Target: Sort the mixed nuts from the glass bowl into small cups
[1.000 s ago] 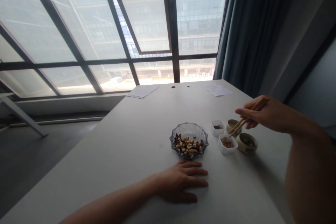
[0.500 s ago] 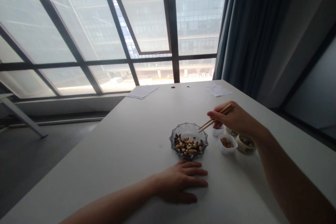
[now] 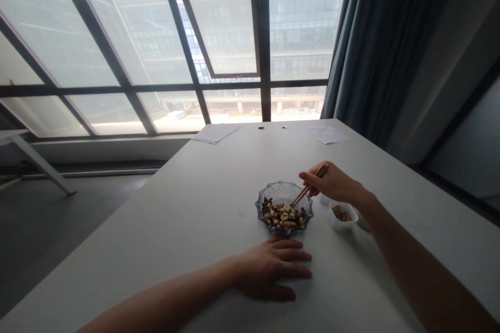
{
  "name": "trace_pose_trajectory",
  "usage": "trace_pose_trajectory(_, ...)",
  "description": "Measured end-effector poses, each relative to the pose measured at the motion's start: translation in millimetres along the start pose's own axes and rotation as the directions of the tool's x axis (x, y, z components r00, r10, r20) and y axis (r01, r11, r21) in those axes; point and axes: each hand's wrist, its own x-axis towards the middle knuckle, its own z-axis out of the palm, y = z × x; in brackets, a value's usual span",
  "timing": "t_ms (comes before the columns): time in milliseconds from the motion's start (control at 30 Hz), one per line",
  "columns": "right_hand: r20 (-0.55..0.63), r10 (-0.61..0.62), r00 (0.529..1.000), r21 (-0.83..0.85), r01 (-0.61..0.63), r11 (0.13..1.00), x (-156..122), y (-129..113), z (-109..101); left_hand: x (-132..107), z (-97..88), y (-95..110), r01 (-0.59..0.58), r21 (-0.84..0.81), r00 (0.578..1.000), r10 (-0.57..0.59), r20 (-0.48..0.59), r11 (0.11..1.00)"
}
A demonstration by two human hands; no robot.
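A tall glazed window (image 3: 222,21) filled the far side, and a sheet of paper (image 3: 215,133) lay at the far end of the white bench (image 3: 156,218). Nearer the person, the left hand (image 3: 271,270) rested flat on the bench with its fingers spread, open and holding nothing, its fingertips just short of a cut-glass dish (image 3: 284,192). The dish held a heap of pale nuts (image 3: 281,216) mixed with darker pieces. The right hand (image 3: 328,182) pinched a pair of wooden chopsticks (image 3: 308,192), slanted down so that their tips, held close together, came over the right side of the dish. From this view it was hard to be sure whether anything lay between them. Just right of the dish stood a small white cup (image 3: 324,199), a white tub (image 3: 341,217) with some nuts in it, and a ceramic bowl (image 3: 363,223), mostly hidden by the forearm. A blue-grey curtain (image 3: 371,36) hung beyond. The step in hand looked like working over the dish; any pick from it would call for the tips to close firmly on a single nut.
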Motion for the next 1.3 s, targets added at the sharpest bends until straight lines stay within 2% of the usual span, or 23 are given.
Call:
trace_pose_trajectory(467, -0.127, 0.070, 0.989, 0.071, -0.061, 0.996, 1, 1, 0, -1, 1.4, -1, 0.002, -0.003, 1.000, -0.002, 0.006, 1.000)
trace_pose_trajectory(700, -0.089, 0.036, 0.995, 0.093, -0.028, 0.995, 3, -1, 6, -1, 0.0, -1, 0.005, -0.016, 1.000, -0.005, 0.006, 1.000)
trace_pose_trajectory(1000, -0.104, 0.099, 0.990, 0.133, -0.085, 0.988, 3, 1, 8, -1, 2.6, -2, 0.000, -0.004, 1.000, 0.000, -0.001, 1.000)
trace_pose_trajectory(1300, -0.257, 0.191, 0.947, 0.165, -0.152, 0.975, 8, 5, 13, -1, 1.9, -2, 0.001, -0.005, 1.000, -0.001, 0.003, 1.000)
